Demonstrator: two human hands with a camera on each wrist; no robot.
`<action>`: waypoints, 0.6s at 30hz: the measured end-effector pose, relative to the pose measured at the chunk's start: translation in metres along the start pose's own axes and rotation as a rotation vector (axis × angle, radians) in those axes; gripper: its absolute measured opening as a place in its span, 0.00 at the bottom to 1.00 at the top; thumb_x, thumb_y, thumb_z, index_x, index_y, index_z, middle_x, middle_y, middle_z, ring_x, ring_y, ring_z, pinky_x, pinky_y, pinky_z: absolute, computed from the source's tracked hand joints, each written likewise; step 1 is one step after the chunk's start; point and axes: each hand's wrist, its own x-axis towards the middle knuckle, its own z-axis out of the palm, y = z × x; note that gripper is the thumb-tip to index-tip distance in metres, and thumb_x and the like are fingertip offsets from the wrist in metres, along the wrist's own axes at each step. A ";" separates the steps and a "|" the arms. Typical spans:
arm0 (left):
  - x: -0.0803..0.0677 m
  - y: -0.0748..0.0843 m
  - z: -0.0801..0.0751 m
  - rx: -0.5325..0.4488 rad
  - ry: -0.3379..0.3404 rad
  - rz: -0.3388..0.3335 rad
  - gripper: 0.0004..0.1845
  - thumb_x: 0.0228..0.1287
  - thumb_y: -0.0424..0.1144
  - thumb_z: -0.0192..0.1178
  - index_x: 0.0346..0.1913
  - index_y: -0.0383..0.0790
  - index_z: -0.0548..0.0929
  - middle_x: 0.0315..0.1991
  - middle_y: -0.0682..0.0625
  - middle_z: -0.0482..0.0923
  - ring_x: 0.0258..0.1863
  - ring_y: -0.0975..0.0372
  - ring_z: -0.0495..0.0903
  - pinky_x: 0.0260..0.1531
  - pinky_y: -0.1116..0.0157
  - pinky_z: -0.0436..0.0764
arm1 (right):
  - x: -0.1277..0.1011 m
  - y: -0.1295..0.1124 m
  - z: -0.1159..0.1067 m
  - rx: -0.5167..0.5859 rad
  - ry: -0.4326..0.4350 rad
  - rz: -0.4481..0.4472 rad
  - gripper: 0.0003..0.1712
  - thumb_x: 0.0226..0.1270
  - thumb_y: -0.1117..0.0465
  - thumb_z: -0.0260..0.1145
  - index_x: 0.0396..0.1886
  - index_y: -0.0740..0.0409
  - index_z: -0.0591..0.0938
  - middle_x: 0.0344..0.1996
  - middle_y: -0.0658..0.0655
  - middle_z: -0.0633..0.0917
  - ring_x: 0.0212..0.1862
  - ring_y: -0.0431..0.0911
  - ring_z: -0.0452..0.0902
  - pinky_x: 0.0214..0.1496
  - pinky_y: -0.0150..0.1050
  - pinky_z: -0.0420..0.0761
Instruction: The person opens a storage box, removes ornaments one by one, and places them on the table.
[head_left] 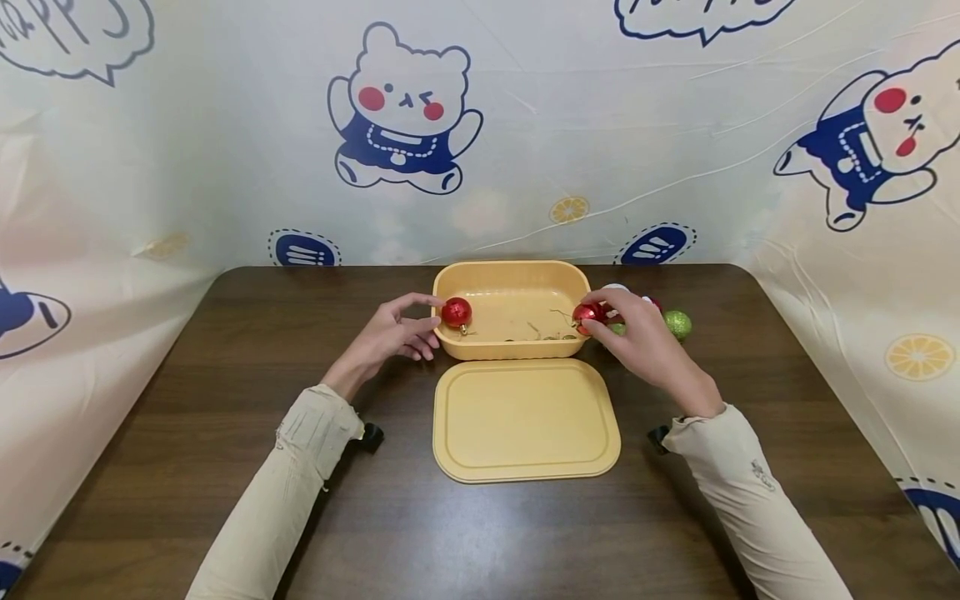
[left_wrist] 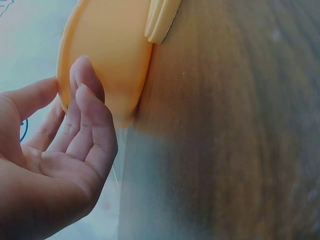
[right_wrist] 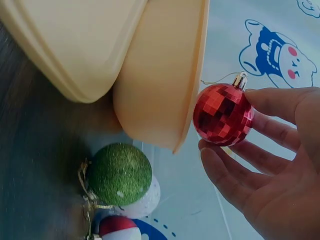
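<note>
In the head view, a red bauble sits inside the left end of the yellow box. Beside it, thumb and index finger of my left hand reach the box's rim, right at the bauble; the remaining fingers bend loosely outside the wall. From the left wrist, the box hides that bauble while the left hand meets the rim. A second, faceted red bauble with a gold cap is held in the fingers of my right hand, close to the box's right rim.
A yellow lid lies flat in front of the box. Several baubles are grouped right of the box, among them a green one and a white one. Thin gold strings show inside the box. A printed cloth hangs behind the table.
</note>
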 end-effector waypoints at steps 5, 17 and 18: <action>-0.001 0.000 0.000 -0.008 -0.008 0.010 0.23 0.70 0.42 0.63 0.65 0.45 0.74 0.30 0.39 0.84 0.23 0.55 0.84 0.29 0.57 0.86 | -0.004 0.002 -0.006 -0.017 0.025 0.015 0.16 0.66 0.63 0.71 0.52 0.60 0.81 0.45 0.56 0.84 0.45 0.49 0.81 0.48 0.51 0.84; 0.000 0.000 0.000 0.008 -0.001 0.003 0.22 0.71 0.42 0.62 0.65 0.46 0.74 0.31 0.39 0.83 0.24 0.54 0.84 0.30 0.57 0.86 | -0.019 0.008 -0.022 -0.008 0.036 0.098 0.18 0.66 0.62 0.71 0.53 0.61 0.81 0.46 0.60 0.85 0.43 0.53 0.82 0.46 0.55 0.84; 0.000 0.000 0.000 0.011 -0.002 0.005 0.22 0.71 0.41 0.62 0.65 0.46 0.74 0.31 0.38 0.83 0.24 0.54 0.84 0.30 0.57 0.86 | -0.020 0.009 -0.023 -0.014 0.039 0.100 0.17 0.66 0.62 0.71 0.53 0.60 0.81 0.46 0.60 0.85 0.43 0.53 0.82 0.46 0.53 0.84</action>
